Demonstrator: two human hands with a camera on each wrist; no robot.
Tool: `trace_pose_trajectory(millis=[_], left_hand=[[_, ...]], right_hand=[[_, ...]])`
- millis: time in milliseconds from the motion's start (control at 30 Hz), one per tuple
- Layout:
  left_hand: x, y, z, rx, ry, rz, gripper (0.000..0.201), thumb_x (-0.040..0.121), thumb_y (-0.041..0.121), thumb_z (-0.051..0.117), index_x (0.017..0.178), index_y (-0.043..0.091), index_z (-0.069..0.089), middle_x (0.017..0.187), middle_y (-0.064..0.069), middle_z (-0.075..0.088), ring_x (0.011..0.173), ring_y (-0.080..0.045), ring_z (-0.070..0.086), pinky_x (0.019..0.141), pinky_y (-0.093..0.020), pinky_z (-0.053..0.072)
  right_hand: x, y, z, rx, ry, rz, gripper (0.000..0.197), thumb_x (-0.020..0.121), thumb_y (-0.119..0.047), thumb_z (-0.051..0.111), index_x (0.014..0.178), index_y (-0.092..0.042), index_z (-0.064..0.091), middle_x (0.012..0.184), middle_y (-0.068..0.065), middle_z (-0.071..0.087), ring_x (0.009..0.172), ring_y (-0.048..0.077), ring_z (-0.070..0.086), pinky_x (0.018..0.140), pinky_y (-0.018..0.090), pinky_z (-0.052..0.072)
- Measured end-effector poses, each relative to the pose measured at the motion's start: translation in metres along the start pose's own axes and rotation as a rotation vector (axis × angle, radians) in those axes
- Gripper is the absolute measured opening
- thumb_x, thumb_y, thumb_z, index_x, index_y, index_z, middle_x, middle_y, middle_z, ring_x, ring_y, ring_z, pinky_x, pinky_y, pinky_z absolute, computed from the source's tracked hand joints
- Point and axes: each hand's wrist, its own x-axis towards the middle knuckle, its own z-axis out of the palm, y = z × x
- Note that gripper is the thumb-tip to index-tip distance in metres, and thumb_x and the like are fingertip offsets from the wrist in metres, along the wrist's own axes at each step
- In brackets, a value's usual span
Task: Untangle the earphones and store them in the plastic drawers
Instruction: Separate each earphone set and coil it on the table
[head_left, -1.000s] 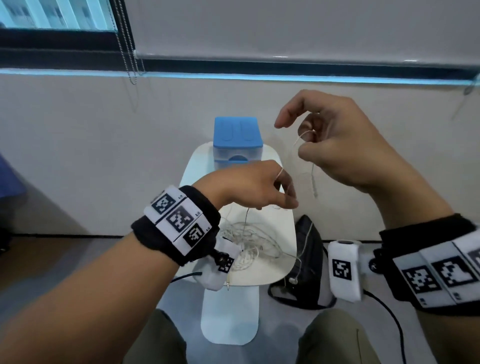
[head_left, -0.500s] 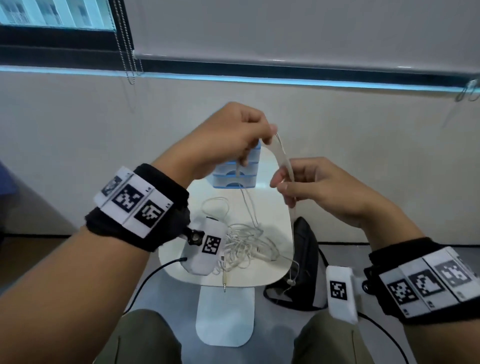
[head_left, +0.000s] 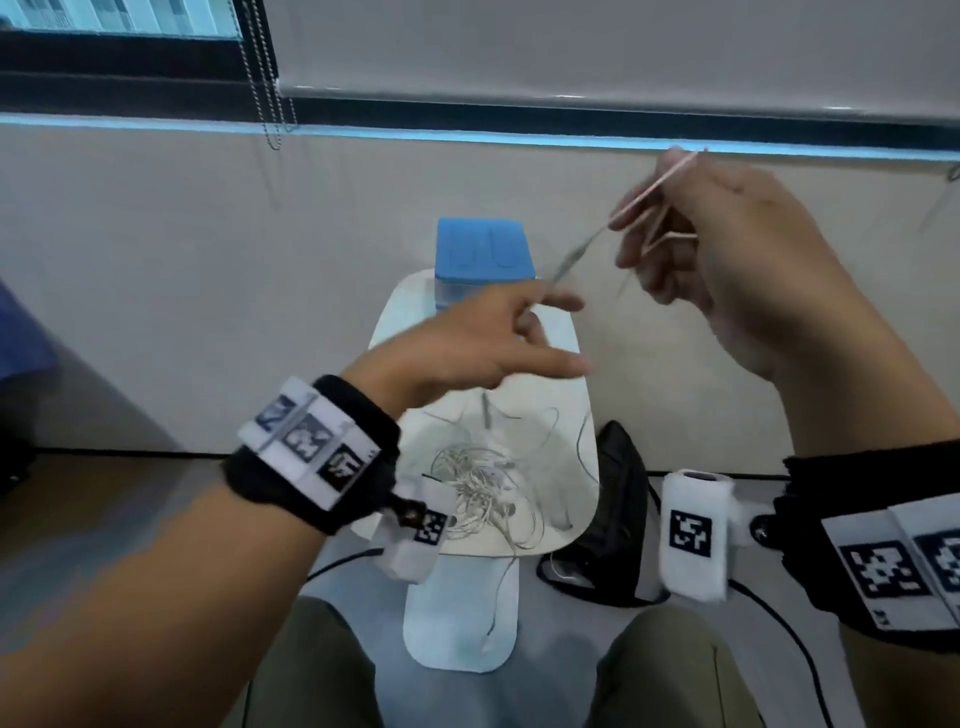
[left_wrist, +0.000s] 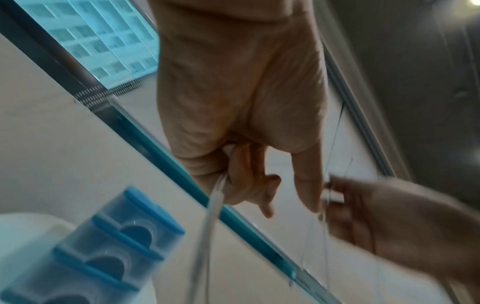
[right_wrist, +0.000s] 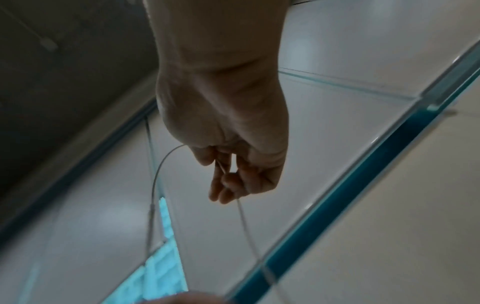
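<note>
Head view. Right hand (head_left: 727, 270) raised above and right of the far edge of the small white tabletop (head_left: 582, 415), fingers curled round a thin white earphone cable (head_left: 655, 193). Cable stretched taut, long axis slanting down-left from right hand toward left hand (head_left: 467, 343); blurred by motion. Left hand lower and nearer the tabletop, index finger and thumb extended; grasp not readable here. Remaining tangled heap of white earphones (head_left: 478, 488) lying near the front edge of the tabletop, directly below the left hand. Blue-topped translucent plastic drawer unit (head_left: 483, 260) at the far edge, beyond both hands, drawers apparently closed.

Left wrist view. Left hand (left_wrist: 244, 123) with inner fingers curled, pinching a cable strand (left_wrist: 207, 222) that drops from the fist; index finger straight. Right hand (left_wrist: 389, 218) just beside its tip. Drawer unit (left_wrist: 103, 246) lower left.

Right wrist view. Right hand (right_wrist: 228, 131) clenched on a cable loop (right_wrist: 161, 168) trailing downward.

Judgement: untangling under way; left hand nearer the heap, so better placed to draw out further strands.
</note>
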Motion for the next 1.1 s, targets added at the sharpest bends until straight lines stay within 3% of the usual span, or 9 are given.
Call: trace_pose_trajectory(millis=[133, 233, 400, 533, 767, 833, 967, 1033, 1100], left_hand=[[0.016, 0.014, 0.037, 0.032, -0.105, 0.063, 0.017, 0.095, 0.039, 0.072, 0.102, 0.024, 0.077, 0.097, 0.011, 0.069, 0.076, 0.007, 0.058, 0.071, -0.019, 0.043], [0.022, 0.011, 0.036, -0.090, -0.069, 0.079, 0.030, 0.104, 0.032, 0.060, 0.079, 0.018, 0.070, 0.102, 0.006, 0.075, 0.095, -0.003, 0.066, 0.091, -0.027, 0.045], [0.020, -0.002, 0.017, -0.292, -0.026, 0.053, 0.032, 0.105, 0.022, 0.059, 0.074, 0.013, 0.061, 0.058, 0.003, 0.048, 0.059, -0.016, 0.054, 0.087, -0.037, 0.053], [0.015, 0.009, -0.005, -0.394, 0.115, 0.093, 0.027, 0.105, 0.021, 0.058, 0.080, 0.010, 0.062, 0.059, 0.001, 0.035, 0.050, -0.013, 0.039, 0.073, -0.029, 0.056], [0.010, 0.047, -0.026, -0.370, 0.222, 0.246, 0.032, 0.110, 0.026, 0.046, 0.092, 0.013, 0.069, 0.066, 0.000, 0.026, 0.055, -0.014, 0.018, 0.048, -0.021, 0.033], [0.011, 0.055, -0.030, -0.285, 0.222, 0.230, 0.031, 0.110, 0.024, 0.047, 0.091, 0.011, 0.068, 0.066, 0.001, 0.023, 0.060, -0.017, 0.015, 0.046, -0.021, 0.025], [0.017, 0.060, -0.033, -0.218, 0.177, 0.208, 0.029, 0.110, 0.022, 0.047, 0.090, 0.010, 0.065, 0.063, 0.002, 0.040, 0.051, -0.011, 0.030, 0.052, -0.022, 0.043], [0.020, 0.061, -0.028, -0.236, 0.140, 0.222, 0.029, 0.110, 0.019, 0.046, 0.089, 0.010, 0.064, 0.065, 0.000, 0.047, 0.051, -0.011, 0.041, 0.060, -0.025, 0.051], [0.023, 0.060, -0.026, -0.284, 0.133, 0.240, 0.028, 0.110, 0.017, 0.047, 0.090, 0.009, 0.064, 0.068, -0.001, 0.053, 0.055, -0.012, 0.050, 0.068, -0.028, 0.054]], right_hand=[[-0.001, -0.031, 0.005, 0.295, -0.088, -0.057, 0.049, 0.111, -0.038, 0.032, 0.092, -0.007, 0.065, 0.086, 0.015, 0.069, 0.078, 0.029, 0.068, 0.066, 0.031, 0.052], [0.002, -0.035, -0.014, 0.491, 0.040, -0.096, 0.053, 0.109, -0.044, 0.029, 0.086, -0.010, 0.064, 0.093, 0.013, 0.069, 0.100, 0.038, 0.072, 0.078, 0.034, 0.056], [0.018, 0.006, -0.058, 0.567, 0.462, -0.082, 0.040, 0.103, -0.048, 0.042, 0.083, -0.023, 0.065, 0.092, -0.005, 0.066, 0.087, 0.016, 0.062, 0.077, 0.028, 0.049], [0.025, 0.067, -0.067, 0.483, 0.629, 0.270, 0.046, 0.103, -0.047, 0.042, 0.074, -0.022, 0.068, 0.084, -0.006, 0.065, 0.071, 0.016, 0.060, 0.063, 0.026, 0.043], [-0.007, 0.142, -0.009, -0.062, 0.063, 0.635, 0.025, 0.103, -0.025, 0.050, 0.090, -0.013, 0.067, 0.100, 0.011, 0.076, 0.082, 0.022, 0.065, 0.067, 0.031, 0.040], [-0.012, 0.138, 0.002, -0.184, -0.130, 0.518, 0.018, 0.094, -0.007, 0.058, 0.106, -0.016, 0.069, 0.116, 0.009, 0.073, 0.094, 0.019, 0.062, 0.068, 0.027, 0.041], [-0.003, 0.090, 0.015, 0.301, -0.161, 0.071, 0.086, 0.062, -0.015, 0.072, 0.142, -0.031, 0.045, 0.142, -0.006, 0.053, 0.138, 0.015, 0.046, 0.100, 0.023, 0.045], [0.004, 0.070, 0.033, 0.423, -0.294, -0.101, 0.105, 0.063, -0.016, 0.081, 0.153, -0.029, 0.029, 0.152, 0.003, 0.043, 0.145, 0.014, 0.040, 0.113, 0.034, 0.044], [0.009, 0.062, 0.058, 0.408, -0.382, -0.100, 0.085, 0.076, -0.004, 0.082, 0.148, -0.013, 0.037, 0.140, 0.015, 0.055, 0.133, 0.024, 0.056, 0.109, 0.042, 0.050]])
